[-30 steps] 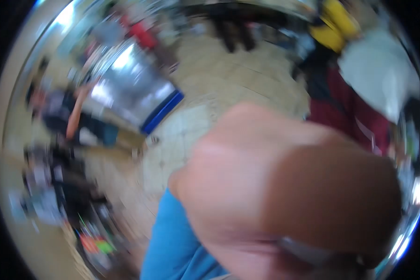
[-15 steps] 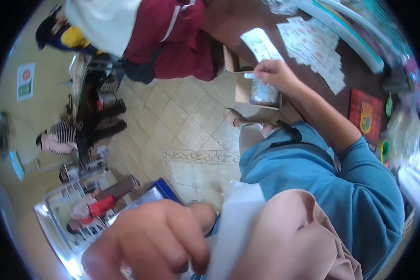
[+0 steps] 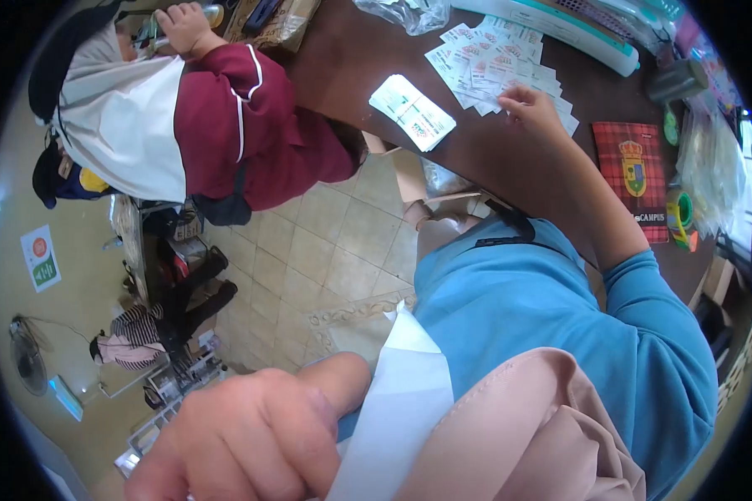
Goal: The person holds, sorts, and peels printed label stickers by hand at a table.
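Observation:
My right hand (image 3: 528, 108) is at the near edge of the spread printed paper cards (image 3: 503, 60) on the brown table. Its fingertips are pinched together on a card. To their left lies a banded stack of cards (image 3: 413, 112). My left hand (image 3: 251, 430) is large and close to the camera at the bottom, with curled fingers. A white strip (image 3: 399, 384), seemingly paper, runs beside it, next to my beige scarf. The inside of the left grip is hidden. Below the table edge stands an open cardboard box (image 3: 410, 176) with a clear plastic bag (image 3: 441, 179) inside.
A red plaid book (image 3: 631, 179), a tape roll (image 3: 683, 210), a grey cylinder (image 3: 678, 82) and plastic bags (image 3: 714, 179) lie on the table's right. A long white-and-teal box (image 3: 560, 37) is behind. A co-worker in maroon (image 3: 259, 142) stands at the table; others are farther off.
My right hand has moved from above the cardboard box to the spread cards. The view has turned, so more of the table shows. My left hand stays near the camera, still curled.

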{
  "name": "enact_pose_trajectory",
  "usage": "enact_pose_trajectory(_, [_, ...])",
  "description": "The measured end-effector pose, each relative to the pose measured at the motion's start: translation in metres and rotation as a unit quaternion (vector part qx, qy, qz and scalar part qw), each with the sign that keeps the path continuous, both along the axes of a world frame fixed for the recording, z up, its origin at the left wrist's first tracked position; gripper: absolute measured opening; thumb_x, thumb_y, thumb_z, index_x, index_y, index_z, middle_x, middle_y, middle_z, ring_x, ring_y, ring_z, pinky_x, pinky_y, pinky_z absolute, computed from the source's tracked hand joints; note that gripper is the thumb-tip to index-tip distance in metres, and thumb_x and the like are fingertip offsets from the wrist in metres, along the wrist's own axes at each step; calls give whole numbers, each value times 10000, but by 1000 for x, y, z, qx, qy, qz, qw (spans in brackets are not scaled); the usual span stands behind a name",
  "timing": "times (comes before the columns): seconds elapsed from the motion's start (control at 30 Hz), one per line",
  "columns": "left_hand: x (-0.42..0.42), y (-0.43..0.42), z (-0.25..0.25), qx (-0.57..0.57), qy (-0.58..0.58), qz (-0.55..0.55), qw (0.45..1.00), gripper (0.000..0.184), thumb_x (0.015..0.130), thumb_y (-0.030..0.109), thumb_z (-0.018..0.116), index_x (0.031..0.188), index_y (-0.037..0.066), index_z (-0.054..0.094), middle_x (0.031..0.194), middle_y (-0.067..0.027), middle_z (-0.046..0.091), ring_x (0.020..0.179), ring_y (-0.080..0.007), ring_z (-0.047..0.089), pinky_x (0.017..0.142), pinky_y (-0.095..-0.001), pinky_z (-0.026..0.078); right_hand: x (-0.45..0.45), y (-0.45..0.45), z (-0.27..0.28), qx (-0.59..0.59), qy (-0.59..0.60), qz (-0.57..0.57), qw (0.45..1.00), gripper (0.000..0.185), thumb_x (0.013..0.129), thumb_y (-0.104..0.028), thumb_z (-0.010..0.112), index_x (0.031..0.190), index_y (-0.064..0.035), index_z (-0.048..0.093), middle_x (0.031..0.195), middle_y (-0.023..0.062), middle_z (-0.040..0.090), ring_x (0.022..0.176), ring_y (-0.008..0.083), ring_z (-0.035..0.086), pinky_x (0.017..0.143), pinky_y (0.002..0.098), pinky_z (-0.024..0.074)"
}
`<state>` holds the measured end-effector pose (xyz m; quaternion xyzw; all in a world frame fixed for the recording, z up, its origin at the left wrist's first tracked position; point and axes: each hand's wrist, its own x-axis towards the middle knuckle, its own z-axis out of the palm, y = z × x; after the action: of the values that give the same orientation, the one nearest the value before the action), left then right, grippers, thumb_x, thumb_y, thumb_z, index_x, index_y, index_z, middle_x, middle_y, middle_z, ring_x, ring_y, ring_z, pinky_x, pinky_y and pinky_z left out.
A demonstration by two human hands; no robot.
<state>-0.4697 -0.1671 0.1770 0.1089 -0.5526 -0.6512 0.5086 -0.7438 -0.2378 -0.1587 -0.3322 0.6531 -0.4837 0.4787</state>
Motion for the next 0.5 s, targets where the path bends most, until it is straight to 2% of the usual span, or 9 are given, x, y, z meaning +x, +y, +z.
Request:
enact_pose_trajectory(0.03, [-3,1,0,5,-4,-9,1000,94,835,227,562,843,141,522,798,2,643,378,-15,383,421,-159,375,-7,-2,-8,-6,2,-21,1000,150,772,-155,623,854,-29,614,714,17,579,562,69,511,486,201,389])
enact_pose_trajectory(0.1, [-15,5,-5,58,54,117,990,75,821,107,536,760,124,496,736,40,611,394,6,421,359,-116,268,-17,1,-15,0,2,-47,999,154,772,-153,624,864,-31,611,718,16,582,557,66,512,479,201,387])
enact_pose_trajectory(0.13, [-15,-8,-8,61,56,113,990,75,821,107,536,760,124,496,736,40,611,394,6,421,359,-116,268,-20,0,-14,2,-1,-60,998,158,771,-152,625,874,-34,609,722,15,584,553,64,514,471,200,386])
enact_pose_trajectory(0.2, [-14,-45,-14,6,133,-133,982,111,816,129,548,721,123,491,690,48,608,417,9,455,369,-116,293,-31,0,-25,6,-2,-59,998,175,770,-167,630,882,-35,603,729,13,588,540,61,514,464,199,385])
enact_pose_trajectory(0.33, [-10,-63,-17,3,149,-117,982,110,795,100,561,707,141,509,682,56,611,437,5,481,381,-126,327,-41,9,-36,19,27,-109,994,181,768,-195,634,862,-43,607,730,10,590,547,69,529,472,203,389])
enact_pose_trajectory(0.37, [-5,-75,-16,-47,95,-152,983,60,814,158,562,782,144,514,745,49,625,403,-11,416,417,-152,358,-45,9,-34,11,33,-108,994,185,768,-202,634,859,-43,608,730,11,592,552,72,537,476,207,393])
enact_pose_trajectory(0.4, [0,-86,-14,-102,41,-186,976,87,832,216,563,856,146,518,808,42,640,369,-27,350,454,-179,389,-48,9,-32,11,38,-111,993,185,768,-202,634,859,-43,608,730,11,592,552,72,537,476,207,393])
enact_pose_trajectory(0.5, [2,-107,-7,-69,-3,-248,966,94,826,217,572,872,155,519,828,75,636,375,-34,349,501,-202,411,-51,11,-33,42,29,-156,986,186,768,-204,632,859,-43,612,736,16,602,564,77,549,485,210,395])
